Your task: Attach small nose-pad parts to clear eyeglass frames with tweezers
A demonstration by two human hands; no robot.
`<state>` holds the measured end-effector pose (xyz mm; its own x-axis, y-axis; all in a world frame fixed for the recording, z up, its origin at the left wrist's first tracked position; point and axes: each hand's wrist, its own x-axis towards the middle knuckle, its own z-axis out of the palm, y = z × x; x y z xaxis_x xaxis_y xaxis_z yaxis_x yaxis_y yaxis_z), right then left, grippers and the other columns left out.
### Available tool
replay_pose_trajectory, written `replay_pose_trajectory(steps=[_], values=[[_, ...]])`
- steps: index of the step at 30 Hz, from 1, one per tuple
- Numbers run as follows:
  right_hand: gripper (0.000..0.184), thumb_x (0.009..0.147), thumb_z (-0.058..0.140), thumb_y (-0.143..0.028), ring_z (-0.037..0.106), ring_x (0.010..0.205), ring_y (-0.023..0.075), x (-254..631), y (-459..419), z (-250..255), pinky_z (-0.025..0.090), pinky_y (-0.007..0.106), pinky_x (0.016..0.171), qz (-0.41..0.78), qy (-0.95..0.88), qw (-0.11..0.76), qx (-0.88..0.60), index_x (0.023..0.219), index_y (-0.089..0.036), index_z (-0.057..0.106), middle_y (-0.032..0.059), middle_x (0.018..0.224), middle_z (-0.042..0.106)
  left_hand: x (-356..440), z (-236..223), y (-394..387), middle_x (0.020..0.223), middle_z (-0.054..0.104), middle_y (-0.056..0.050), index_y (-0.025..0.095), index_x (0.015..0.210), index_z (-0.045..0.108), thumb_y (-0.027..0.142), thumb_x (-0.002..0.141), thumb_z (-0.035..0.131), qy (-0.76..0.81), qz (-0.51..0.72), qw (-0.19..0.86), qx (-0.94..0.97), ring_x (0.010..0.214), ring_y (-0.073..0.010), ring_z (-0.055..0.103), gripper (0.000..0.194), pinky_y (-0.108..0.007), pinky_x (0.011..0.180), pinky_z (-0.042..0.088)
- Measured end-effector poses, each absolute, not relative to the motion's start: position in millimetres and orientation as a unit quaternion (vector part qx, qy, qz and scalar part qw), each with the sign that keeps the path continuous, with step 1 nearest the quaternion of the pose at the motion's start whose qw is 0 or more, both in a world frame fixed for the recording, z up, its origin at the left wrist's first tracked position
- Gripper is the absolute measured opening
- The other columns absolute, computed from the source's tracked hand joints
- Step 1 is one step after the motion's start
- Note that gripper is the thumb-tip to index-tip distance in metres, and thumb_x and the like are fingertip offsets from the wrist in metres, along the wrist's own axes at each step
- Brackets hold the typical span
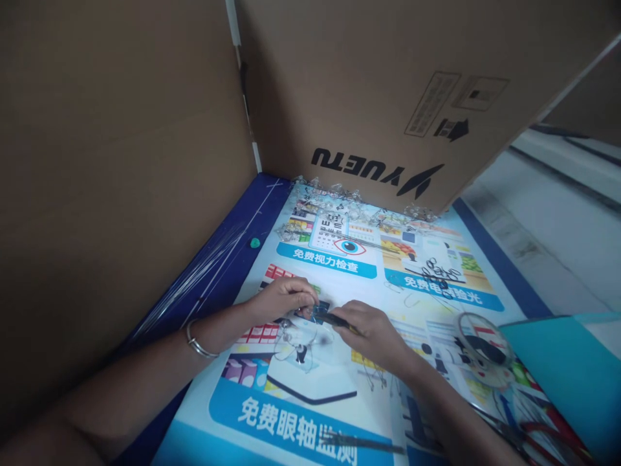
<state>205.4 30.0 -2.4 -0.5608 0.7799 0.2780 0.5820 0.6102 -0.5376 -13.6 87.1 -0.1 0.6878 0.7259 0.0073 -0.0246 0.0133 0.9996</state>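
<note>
My left hand [286, 299], with a silver bangle [200, 343] on the wrist, is closed with thumb and fingertips pinched on a thin wire, mostly hidden by the fingers. Wrapped round a dark-handled pair of pliers [347, 321], my right hand [371, 330] points the jaws left at the left fingertips. Just below the hands lies a thin bent wire shape [295, 356]. Several more wire pieces [373, 372] rest under the right hand.
Cardboard walls [339, 84] stand at the left and back. On the printed sheet [334, 388] are clear wire shapes [339, 200], dark rings [439, 268], a wire bundle [363, 443], a round clear container [482, 340] and red-handled scissors [543, 437]. Long wires [194, 275] lie left.
</note>
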Motion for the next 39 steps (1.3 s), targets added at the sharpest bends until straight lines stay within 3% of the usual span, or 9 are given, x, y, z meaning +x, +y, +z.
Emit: replay_pose_trajectory(steps=[32, 39], values=[[0.025, 0.083, 0.044, -0.021, 0.056, 0.077, 0.0148, 204.7, 24.8, 2.9, 0.042, 0.024, 0.067, 0.210, -0.872, 0.170, -0.409, 0.103, -0.021, 0.058, 0.0047, 0.084, 0.062, -14.7, -2.9, 87.0, 0.066, 0.054, 0.000, 0.010, 0.072, 0.062, 0.026, 0.081, 0.052, 0.262, 0.221, 0.606, 0.718, 0.055, -0.0056, 0.053, 0.021, -0.016, 0.053, 0.043], [0.024, 0.082, 0.047, -0.022, 0.055, 0.074, 0.0147, 204.7, 25.2, 2.7, 0.041, 0.024, 0.064, 0.209, -0.868, 0.187, -0.411, 0.103, -0.022, 0.059, 0.0039, 0.078, 0.061, -14.6, -1.5, 86.9, 0.066, 0.054, 0.000, 0.011, 0.071, 0.062, 0.028, 0.081, 0.052, 0.268, 0.217, 0.595, 0.726, 0.056, -0.0066, 0.053, 0.022, -0.016, 0.053, 0.042]])
